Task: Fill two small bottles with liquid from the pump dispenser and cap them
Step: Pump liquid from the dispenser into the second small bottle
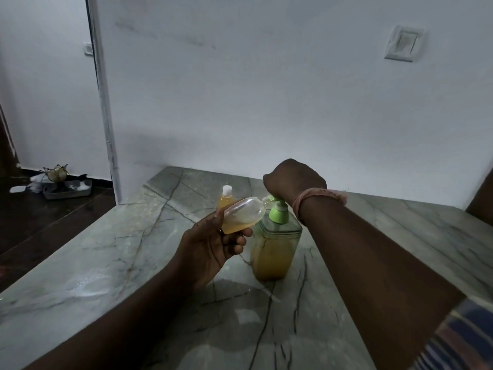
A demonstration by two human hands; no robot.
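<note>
On the grey veined stone counter [112,252], at about the centre of your view, stands the pump dispenser [274,249]: a clear square-sided container, roughly half full of amber liquid, with a green pump head. Your right hand [294,182] sits on top of that pump head, fingers curled closed over it; how far the pump is pressed cannot be told. A pinkish thread band [317,200] circles the right wrist, and a striped sleeve [458,340] shows at 4 o'clock.

Your left hand [210,249], at 9 o'clock of the dispenser, grips a small clear bottle [242,214] by its base, fingers wrapped under it and thumb along its side. You hold this bottle tilted nearly flat, uncapped, its neck at the green spout. Amber liquid pools in its lower end; most of it is empty.

At 11 o'clock of the dispenser, a second small bottle [226,198] stands upright on the counter, holding amber liquid and wearing a white cap. It is partly hidden behind the held bottle.
</note>
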